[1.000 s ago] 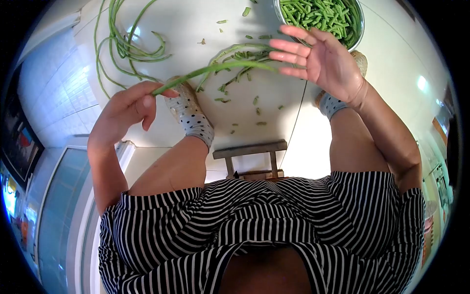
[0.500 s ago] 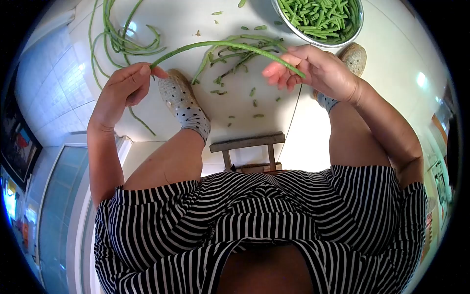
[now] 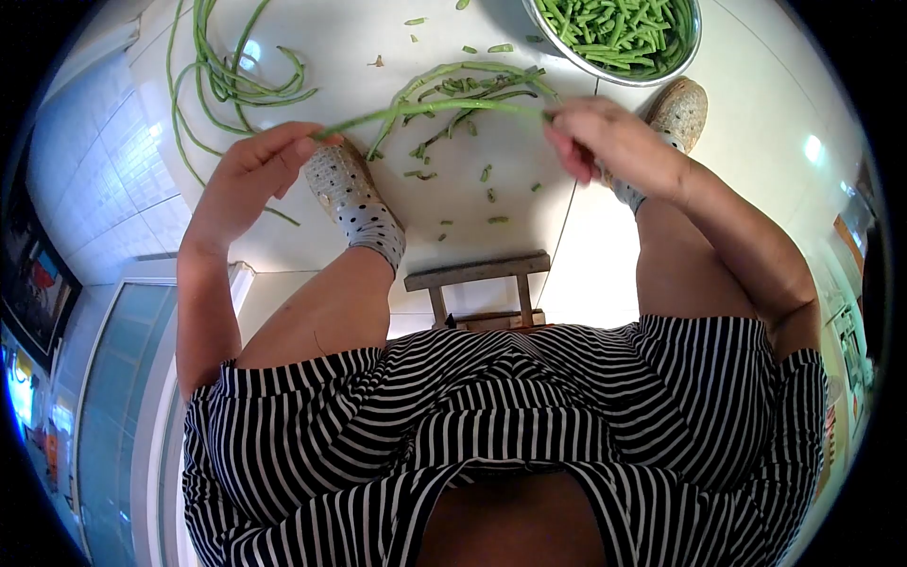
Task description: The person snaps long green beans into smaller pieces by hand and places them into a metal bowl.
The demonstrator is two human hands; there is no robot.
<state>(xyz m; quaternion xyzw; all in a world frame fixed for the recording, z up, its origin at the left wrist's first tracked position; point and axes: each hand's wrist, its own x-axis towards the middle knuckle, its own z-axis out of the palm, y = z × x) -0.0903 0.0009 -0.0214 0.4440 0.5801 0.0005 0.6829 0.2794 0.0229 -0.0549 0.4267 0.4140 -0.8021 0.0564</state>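
Note:
A long green bean (image 3: 444, 106) stretches in a shallow arch between my two hands, above the floor. My left hand (image 3: 260, 175) pinches one end between thumb and fingers. At the other end, my right hand (image 3: 614, 142) is closed on the bean, its fingertips partly hidden behind the hand and slightly blurred. Below the bean lies a small heap of thin, darkened bean pieces (image 3: 458, 92) on the floor. Beyond my left hand, several uncut long beans (image 3: 227, 85) lie in a loose coil.
A metal bowl (image 3: 697, 47) full of cut bean pieces stands at the top right, near my right shoe (image 3: 682, 109). My left shoe (image 3: 328, 175) is beside the heap. Short scraps (image 3: 498, 220) dot the tiles, and a low wooden stool (image 3: 477, 272) shows between my legs.
My right hand has gone from loosely spread fingers to closed on the bean's end. My left hand has shifted slightly right, and the bean's arch is flatter and lower.

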